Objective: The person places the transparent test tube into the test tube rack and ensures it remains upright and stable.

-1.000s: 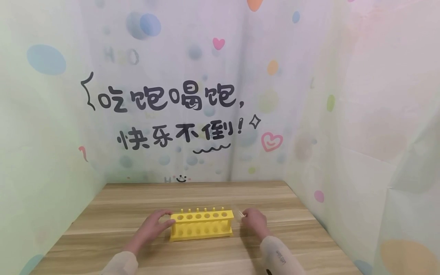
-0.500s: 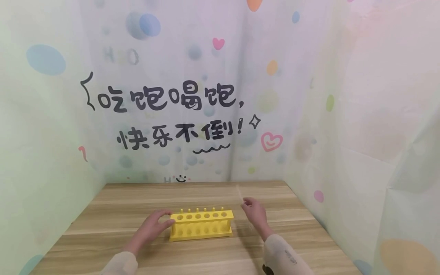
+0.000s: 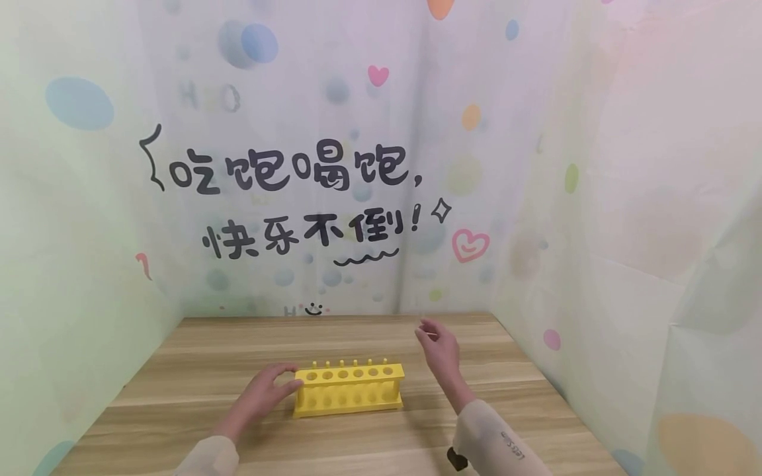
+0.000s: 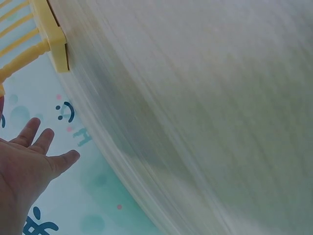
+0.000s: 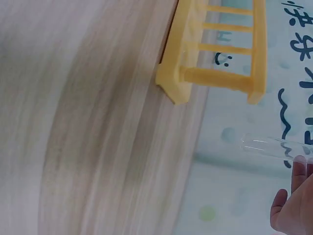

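Note:
A yellow test tube rack [image 3: 350,382] with one row of round holes and a row of pegs stands on the table. My left hand [image 3: 264,395] holds its left end between thumb and forefinger; the other fingers [image 4: 43,141] are spread in the left wrist view. Right of and beyond the rack, my right hand [image 3: 442,347] is raised above the table. In the right wrist view this hand [image 5: 297,208] pinches a clear test tube [image 5: 266,145] near its upper part, the tube close to upright and apart from the rack. In the head view the tube hardly shows.
The wood-grain table [image 3: 238,337] ends at a printed backdrop [image 3: 333,99] with black lettering. Pale printed sheets also hang at the left [image 3: 71,231] and right [image 3: 631,218]. A small dark object [image 3: 456,458] shows beneath the right sleeve.
My right hand has lifted and moved away from me with the test tube, which has swung from tilted towards upright. The left hand and the rack have stayed in place.

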### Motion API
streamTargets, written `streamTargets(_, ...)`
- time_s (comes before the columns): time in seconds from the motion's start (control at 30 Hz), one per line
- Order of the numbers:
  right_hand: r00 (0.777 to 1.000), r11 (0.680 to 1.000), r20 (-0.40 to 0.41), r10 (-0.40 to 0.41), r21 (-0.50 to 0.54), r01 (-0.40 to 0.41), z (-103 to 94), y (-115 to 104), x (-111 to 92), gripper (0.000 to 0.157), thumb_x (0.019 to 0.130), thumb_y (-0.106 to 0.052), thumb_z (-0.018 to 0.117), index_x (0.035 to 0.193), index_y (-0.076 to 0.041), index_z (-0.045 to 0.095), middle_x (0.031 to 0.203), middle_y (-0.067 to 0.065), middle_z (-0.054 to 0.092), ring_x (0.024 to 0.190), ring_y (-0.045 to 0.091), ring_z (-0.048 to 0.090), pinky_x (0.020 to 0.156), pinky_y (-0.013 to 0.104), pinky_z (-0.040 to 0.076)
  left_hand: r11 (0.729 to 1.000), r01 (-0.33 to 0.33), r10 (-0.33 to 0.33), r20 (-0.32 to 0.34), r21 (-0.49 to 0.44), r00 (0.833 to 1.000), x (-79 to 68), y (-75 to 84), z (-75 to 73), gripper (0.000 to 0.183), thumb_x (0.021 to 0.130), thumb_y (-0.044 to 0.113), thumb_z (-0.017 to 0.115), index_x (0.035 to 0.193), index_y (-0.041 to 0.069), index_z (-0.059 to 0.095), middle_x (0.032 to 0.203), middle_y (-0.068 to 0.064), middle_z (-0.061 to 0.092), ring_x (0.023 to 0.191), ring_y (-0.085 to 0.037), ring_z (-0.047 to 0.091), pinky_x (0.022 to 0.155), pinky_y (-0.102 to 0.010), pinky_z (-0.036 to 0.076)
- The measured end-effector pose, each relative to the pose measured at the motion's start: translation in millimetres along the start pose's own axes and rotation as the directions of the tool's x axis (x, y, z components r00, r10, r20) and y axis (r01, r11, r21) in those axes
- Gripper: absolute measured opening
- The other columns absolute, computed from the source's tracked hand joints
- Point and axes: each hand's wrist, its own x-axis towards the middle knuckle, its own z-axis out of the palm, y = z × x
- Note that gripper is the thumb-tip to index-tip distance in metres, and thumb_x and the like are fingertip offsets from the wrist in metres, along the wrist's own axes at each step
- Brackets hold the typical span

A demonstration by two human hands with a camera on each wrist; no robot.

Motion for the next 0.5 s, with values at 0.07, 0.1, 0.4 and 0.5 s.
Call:
streamTargets(0.07,1.0,1.0,-0.011,-0.01,0.026,0.01,2.3,-5.0,-0.3,0.03,0.088,-0.019,0.068,0.115,-0.009,0.066,0.106,0.01,0.07,0.096,0.024,0.066,0.082,0.034,0.057,1.0,-0.007,0.007,-0.001,0.002,1.0,-0.2,0.2,-0.1,0.051,0.09,0.045,0.062,0.126,0.01,0.059,0.137,-0.017,0.052,0.131,-0.042,0.041,0.106,-0.061,0.033)
streamTargets(0.1,1.0,0.999,-0.014,-0.016,0.043,0.017,3.6,-7.6,-0.6,0.029,0.088,-0.017,0.068,0.115,-0.008,0.066,0.106,0.011,0.069,0.096,0.024,0.066,0.081,0.033,0.057,1.0,-0.01,0.01,-0.001,0.002,1.0,-0.3,0.3,-0.2,0.051,0.09,0.045,0.062,0.126,0.01,0.059,0.137,-0.017,0.052,0.131,-0.042,0.042,0.106,-0.061,0.033)
streamTargets(0.4,0.998,0.982,-0.015,-0.065,0.174,0.066,15.6,-25.5,-4.8,0.027,0.086,-0.014,0.07,0.111,-0.004,0.065,0.104,0.013,0.067,0.093,0.019,0.065,0.079,0.019,0.054,1.0,-0.02,0.02,-0.005,0.01,1.0,-1.3,-0.2,-0.6,0.052,0.09,0.046,0.061,0.126,0.009,0.058,0.137,-0.017,0.052,0.131,-0.042,0.041,0.106,-0.061,0.033)
streamTargets(0.5,0.997,0.98,0.004,-0.075,0.186,0.073,19.5,-29.0,-7.0,0.028,0.086,-0.014,0.07,0.112,-0.003,0.064,0.104,0.013,0.067,0.093,0.019,0.065,0.08,0.019,0.054,1.0,-0.023,0.023,-0.008,0.011,1.0,-0.9,-0.8,-0.4,0.051,0.09,0.046,0.061,0.126,0.01,0.059,0.137,-0.017,0.052,0.131,-0.042,0.041,0.106,-0.061,0.033)
